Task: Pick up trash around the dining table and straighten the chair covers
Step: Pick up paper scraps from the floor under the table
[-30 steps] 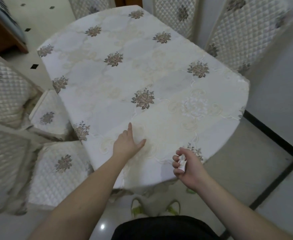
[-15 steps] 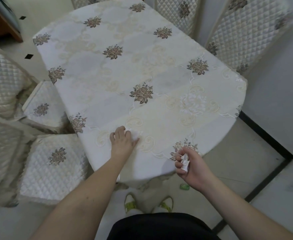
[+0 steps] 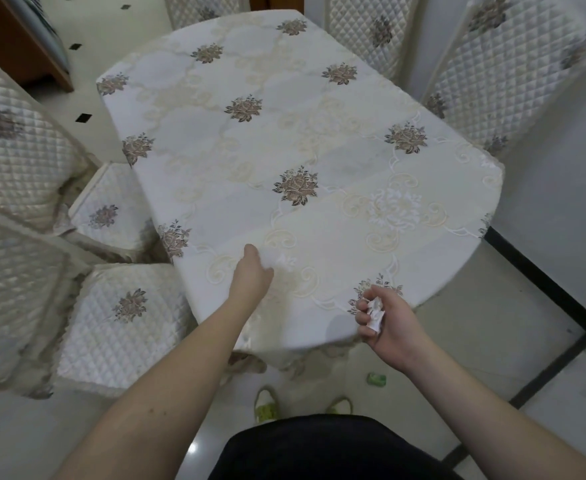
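Observation:
The dining table (image 3: 319, 140) wears a cream tablecloth with brown flower motifs. My left hand (image 3: 250, 277) lies on its near edge, fingers curled round a small white tissue (image 3: 280, 262) on the cloth. Just off the table's near right edge, my right hand (image 3: 390, 320) grips a crumpled white paper wad (image 3: 374, 310). A small green scrap (image 3: 376, 379) lies on the floor beneath that hand. Quilted chair covers show on the left chairs (image 3: 14, 157), with seat cushions (image 3: 122, 323) tucked under the table.
More quilted chair backs (image 3: 513, 74) stand against the wall at the right and far end. A wooden cabinet (image 3: 18, 43) is at the top left. My slippers (image 3: 265, 407) are on the glossy tile floor. A black floor border (image 3: 544, 289) runs along the right.
My left hand went from flat on the cloth to fingers curled round the white tissue, sliding slightly toward the table edge. My right hand kept its paper wad and barely moved.

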Action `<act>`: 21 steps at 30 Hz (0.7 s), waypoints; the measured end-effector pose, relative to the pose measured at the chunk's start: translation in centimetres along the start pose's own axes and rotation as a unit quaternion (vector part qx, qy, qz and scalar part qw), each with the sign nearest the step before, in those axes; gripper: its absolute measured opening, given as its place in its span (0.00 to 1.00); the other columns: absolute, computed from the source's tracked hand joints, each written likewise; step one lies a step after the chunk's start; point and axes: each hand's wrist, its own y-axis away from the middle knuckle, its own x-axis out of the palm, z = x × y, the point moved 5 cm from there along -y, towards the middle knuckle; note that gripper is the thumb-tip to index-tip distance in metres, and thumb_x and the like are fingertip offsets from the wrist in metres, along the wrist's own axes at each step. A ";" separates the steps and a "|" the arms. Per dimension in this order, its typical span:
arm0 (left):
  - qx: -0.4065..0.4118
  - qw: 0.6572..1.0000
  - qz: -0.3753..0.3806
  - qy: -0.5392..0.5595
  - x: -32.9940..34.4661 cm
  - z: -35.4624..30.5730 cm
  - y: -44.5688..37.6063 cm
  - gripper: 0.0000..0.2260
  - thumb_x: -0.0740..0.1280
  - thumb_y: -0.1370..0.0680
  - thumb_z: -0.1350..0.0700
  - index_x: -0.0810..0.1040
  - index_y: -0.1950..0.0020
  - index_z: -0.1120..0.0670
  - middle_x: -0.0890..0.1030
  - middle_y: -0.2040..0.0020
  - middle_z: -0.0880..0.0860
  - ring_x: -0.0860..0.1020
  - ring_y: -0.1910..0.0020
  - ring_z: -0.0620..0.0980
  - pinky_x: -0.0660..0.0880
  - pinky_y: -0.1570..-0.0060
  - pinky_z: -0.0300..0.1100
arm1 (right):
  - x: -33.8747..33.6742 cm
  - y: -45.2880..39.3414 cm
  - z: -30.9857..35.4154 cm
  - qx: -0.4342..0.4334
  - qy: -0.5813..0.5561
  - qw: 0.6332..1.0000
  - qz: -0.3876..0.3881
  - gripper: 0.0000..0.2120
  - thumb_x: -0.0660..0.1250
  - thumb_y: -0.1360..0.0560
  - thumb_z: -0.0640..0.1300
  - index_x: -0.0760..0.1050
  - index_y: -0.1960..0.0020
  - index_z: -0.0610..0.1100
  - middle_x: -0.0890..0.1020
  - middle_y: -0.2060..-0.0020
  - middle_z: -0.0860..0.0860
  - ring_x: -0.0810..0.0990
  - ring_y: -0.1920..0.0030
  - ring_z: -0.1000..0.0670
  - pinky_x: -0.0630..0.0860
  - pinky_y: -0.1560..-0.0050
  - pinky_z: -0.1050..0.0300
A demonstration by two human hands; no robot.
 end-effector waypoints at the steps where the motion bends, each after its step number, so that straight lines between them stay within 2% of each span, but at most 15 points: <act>1: -0.042 0.999 0.005 0.033 -0.3 0.0 0.2 0.12 0.62 0.25 0.63 0.62 0.46 0.59 0.75 0.56 0.58 0.76 0.59 0.59 0.67 0.67 0.44 | 0.1 0.0 0.1 0.001 -0.004 1.000 0.003 0.07 0.61 0.25 0.44 0.69 0.61 0.45 0.70 0.70 0.50 0.65 0.75 0.53 0.55 0.79 0.63; 3: -0.087 0.993 0.004 0.085 -0.7 0.0 0.5 0.16 0.61 0.25 0.62 0.59 0.41 0.56 0.78 0.57 0.58 0.78 0.61 0.57 0.70 0.68 0.45 | 0.2 0.1 0.2 0.004 -0.013 1.000 0.008 0.07 0.61 0.25 0.44 0.69 0.61 0.45 0.70 0.70 0.50 0.65 0.76 0.54 0.55 0.79 0.64; 5: -0.099 0.987 0.010 0.125 -1.0 0.0 0.7 0.20 0.59 0.25 0.60 0.57 0.35 0.49 0.79 0.62 0.57 0.78 0.66 0.56 0.72 0.69 0.45 | 0.3 0.1 0.1 0.006 -0.020 1.000 0.011 0.07 0.60 0.24 0.45 0.69 0.61 0.45 0.69 0.71 0.50 0.65 0.76 0.54 0.55 0.80 0.64; 7: -0.124 0.975 0.027 0.182 -1.2 0.2 0.7 0.20 0.57 0.24 0.59 0.62 0.34 0.45 0.76 0.61 0.56 0.75 0.68 0.54 0.73 0.73 0.42 | 0.4 0.2 -0.1 0.008 -0.023 1.000 0.011 0.08 0.60 0.24 0.45 0.69 0.61 0.45 0.70 0.71 0.50 0.65 0.76 0.54 0.55 0.81 0.64; 9: -0.169 0.940 0.058 0.289 -1.0 0.4 0.7 0.16 0.57 0.25 0.58 0.73 0.39 0.47 0.76 0.52 0.56 0.77 0.61 0.55 0.78 0.70 0.45 | 0.5 0.4 -0.3 0.011 -0.021 1.000 0.012 0.08 0.61 0.24 0.45 0.69 0.61 0.45 0.70 0.71 0.50 0.65 0.75 0.54 0.55 0.81 0.64; 10: -0.186 0.924 0.075 0.327 -1.0 0.4 0.9 0.13 0.58 0.24 0.57 0.76 0.43 0.50 0.75 0.50 0.56 0.76 0.60 0.55 0.77 0.70 0.44 | 0.5 0.5 -0.4 0.013 -0.020 1.000 0.012 0.08 0.61 0.24 0.45 0.69 0.61 0.45 0.70 0.71 0.50 0.65 0.75 0.54 0.55 0.80 0.64; 13: -0.220 0.900 0.112 0.359 -0.9 0.0 2.1 0.04 0.68 0.25 0.56 0.77 0.52 0.55 0.75 0.55 0.54 0.71 0.66 0.50 0.66 0.73 0.39 | 0.5 0.7 -0.4 0.015 -0.026 0.999 0.013 0.07 0.62 0.25 0.45 0.69 0.61 0.45 0.70 0.70 0.50 0.65 0.75 0.53 0.55 0.80 0.64; 15: -0.233 0.896 0.136 0.353 -0.7 0.1 2.6 0.11 0.71 0.26 0.48 0.74 0.54 0.54 0.73 0.60 0.51 0.68 0.70 0.47 0.64 0.75 0.37 | 0.4 0.7 -0.4 0.014 -0.029 0.999 0.016 0.07 0.62 0.25 0.45 0.69 0.61 0.45 0.70 0.70 0.50 0.65 0.75 0.53 0.55 0.79 0.64; 18: -0.259 0.860 0.176 0.403 -0.1 0.2 2.7 0.25 0.61 0.27 0.30 0.74 0.48 0.51 0.76 0.58 0.52 0.64 0.76 0.46 0.59 0.80 0.35 | 0.2 0.8 -0.3 0.011 -0.033 0.999 0.020 0.07 0.62 0.25 0.45 0.69 0.61 0.45 0.70 0.70 0.51 0.65 0.75 0.53 0.55 0.80 0.64; 19: -0.262 0.848 0.176 0.425 0.1 0.1 2.7 0.25 0.55 0.25 0.30 0.73 0.46 0.50 0.78 0.55 0.55 0.64 0.77 0.45 0.57 0.82 0.34 | 0.2 0.9 -0.3 0.010 -0.036 0.999 0.021 0.07 0.62 0.26 0.45 0.69 0.61 0.45 0.70 0.70 0.51 0.65 0.75 0.53 0.55 0.80 0.64; 21: -0.259 0.858 0.157 0.414 0.1 -0.2 2.7 0.20 0.50 0.21 0.36 0.69 0.41 0.49 0.79 0.54 0.59 0.64 0.79 0.45 0.56 0.80 0.34 | 0.1 0.9 -0.3 0.007 -0.040 0.999 0.020 0.06 0.62 0.26 0.45 0.69 0.61 0.45 0.70 0.70 0.50 0.65 0.75 0.53 0.55 0.80 0.64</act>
